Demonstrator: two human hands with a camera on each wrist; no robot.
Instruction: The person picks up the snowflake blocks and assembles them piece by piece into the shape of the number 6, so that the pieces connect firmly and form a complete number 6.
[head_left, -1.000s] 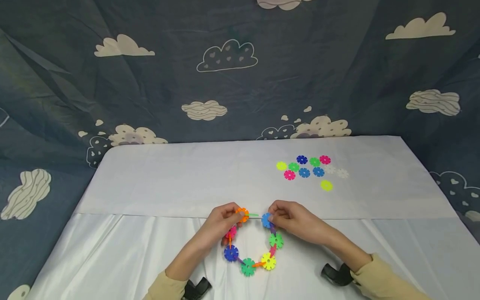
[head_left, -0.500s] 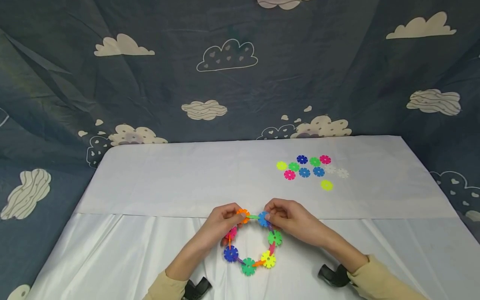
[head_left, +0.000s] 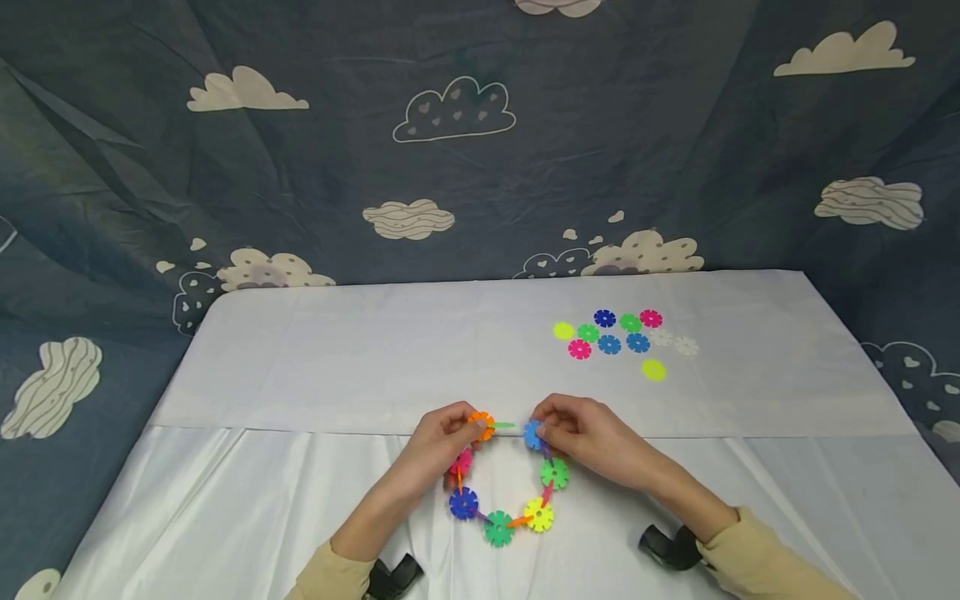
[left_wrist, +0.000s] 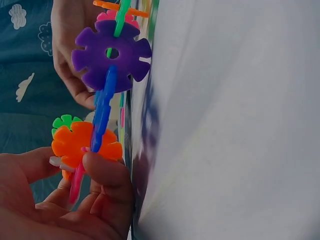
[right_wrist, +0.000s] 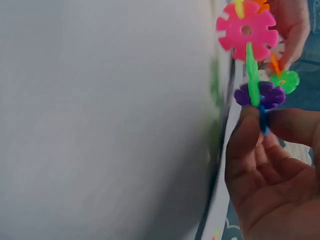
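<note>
A curved chain of slotted, flower-shaped plastic discs hangs between both hands, its bottom made of green, yellow and dark blue pieces. My left hand pinches the orange disc at one end, from which a green disc sticks out edge-on. At the other end, the thumb and fingers of my right hand pinch a light blue disc. A small gap separates the green disc from the light blue one. In the left wrist view a purple disc joins a blue disc seen edge-on.
Several loose discs in blue, green, pink, yellow and white lie at the back right of the white-covered table. A dark cloth with a cloud pattern hangs behind the table.
Half a second ago the light blue disc met the green disc's edge; now they are apart again. My right hand moved left, then slightly right, while my left hand shifted a little left.
</note>
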